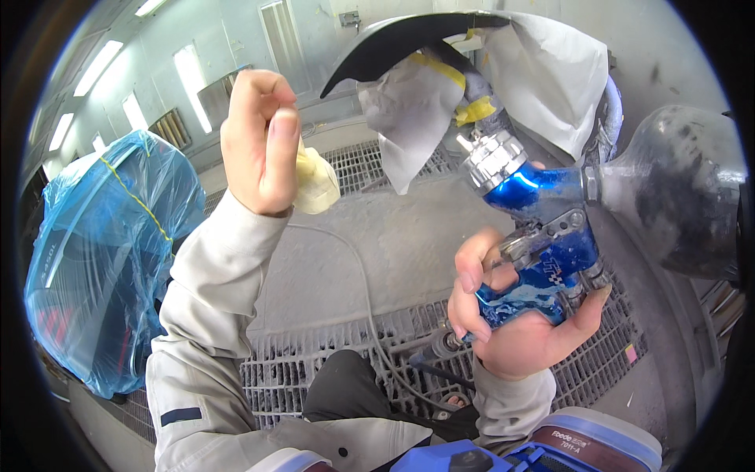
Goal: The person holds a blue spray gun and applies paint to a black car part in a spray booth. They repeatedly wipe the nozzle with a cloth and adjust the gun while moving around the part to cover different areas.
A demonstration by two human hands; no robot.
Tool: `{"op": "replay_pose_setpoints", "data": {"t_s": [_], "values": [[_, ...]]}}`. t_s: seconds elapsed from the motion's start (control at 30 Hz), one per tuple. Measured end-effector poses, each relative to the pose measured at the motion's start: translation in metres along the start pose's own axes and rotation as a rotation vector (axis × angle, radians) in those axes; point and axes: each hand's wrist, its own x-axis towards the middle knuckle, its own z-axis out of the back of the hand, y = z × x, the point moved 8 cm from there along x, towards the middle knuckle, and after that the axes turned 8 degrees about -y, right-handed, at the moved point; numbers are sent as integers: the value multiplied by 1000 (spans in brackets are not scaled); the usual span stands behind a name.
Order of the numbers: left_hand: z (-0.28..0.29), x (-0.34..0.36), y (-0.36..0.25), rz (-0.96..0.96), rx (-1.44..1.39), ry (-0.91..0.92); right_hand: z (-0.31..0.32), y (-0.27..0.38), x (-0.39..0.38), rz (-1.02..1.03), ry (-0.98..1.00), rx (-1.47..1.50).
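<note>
At three o'clock, the right hand (515,342) grasps a glossy blue metal spray gun (523,189), fingers wrapped about its handle; at ten, the left hand's (261,149) fingers are curled around a crumpled, pale-yellow cloth (318,187). Good handling would steady the cloudy, bulbous cup (676,189) and keep the soft cloth clear of the ridged silver nozzle (494,160).

Gun (550,267), 3 o'clock: glossy metal, smeared at grip. Its cap (493,161): bare shiny metal.
Cup (676,193), 2 to 3 o'clock: clear plastic, smudged.
Wad (317,185), 11 o'clock: matt, soft, cloth or paper unclear.
Panel (393,47), 12 o'clock: smooth.
Paper (546,82), 1 to 2 o'clock: matt, creased.
Film (118,259), 9 o'clock: thin plastic, glossy, wrinkled.
Sleeve (212,303), 8 o'clock: matt cloth.
Grating (275,377), 7 o'clock: rough, matt.
</note>
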Motion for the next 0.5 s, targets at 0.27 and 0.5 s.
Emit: {"op": "replay_pose_setpoints", "data": {"t_s": [0.27, 0.5], "values": [[-3, -21, 9, 89, -37, 27, -6, -4, -4, -132, -66, -92], [-12, -40, 21, 134, -100, 69, -3, -6, -3, -68, -19, -176]]}}
